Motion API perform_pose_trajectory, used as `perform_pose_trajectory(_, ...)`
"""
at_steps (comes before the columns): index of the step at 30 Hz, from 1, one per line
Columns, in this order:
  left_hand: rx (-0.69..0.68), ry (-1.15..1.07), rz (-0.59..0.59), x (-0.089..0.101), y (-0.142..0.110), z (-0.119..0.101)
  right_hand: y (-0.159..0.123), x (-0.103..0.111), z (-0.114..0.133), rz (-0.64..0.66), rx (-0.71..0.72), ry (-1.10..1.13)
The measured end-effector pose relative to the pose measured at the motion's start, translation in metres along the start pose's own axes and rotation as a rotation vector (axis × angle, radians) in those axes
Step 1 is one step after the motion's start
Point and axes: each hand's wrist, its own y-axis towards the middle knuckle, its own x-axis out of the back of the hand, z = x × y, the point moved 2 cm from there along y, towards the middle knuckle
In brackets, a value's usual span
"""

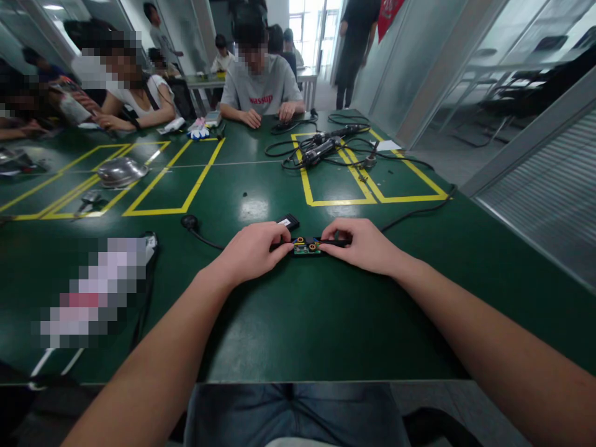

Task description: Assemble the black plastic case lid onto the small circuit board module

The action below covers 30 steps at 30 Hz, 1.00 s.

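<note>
the open circuit-board unit (307, 248) runs left to right, its ends pinched between left fingers (282, 251) and right fingers (333, 249).

Beyond my left hand, a shiny metal bowl (121, 172) sits on the green desk (298, 335), with yellow tape (170, 212) marking out boxes. White-and-blue gloves (198, 129) lie farther off. Past my right hand, a tangle of black cables (321, 148) crosses more tape. Straight ahead of both hands, a person in a grey T-shirt (261, 87) sits across from me.
</note>
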Motion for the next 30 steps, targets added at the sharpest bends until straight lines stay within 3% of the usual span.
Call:
perform_pose_trajectory(5, -0.002, -0.105, -0.084, 0.007, -0.004, -0.001, 0.0, 0.006, 0.001, -0.03, 0.018, 0.013)
perform_pose_trajectory(18, 0.039, -0.068, -0.028, 0.006, -0.003, 0.006, 0.0, 0.01, -0.001, 0.086, -0.022, -0.002)
perform_pose_trajectory(30, 0.031, -0.023, 0.006, 0.007, 0.0, 0.008, 0.004, 0.016, -0.011, 0.194, -0.073, 0.132)
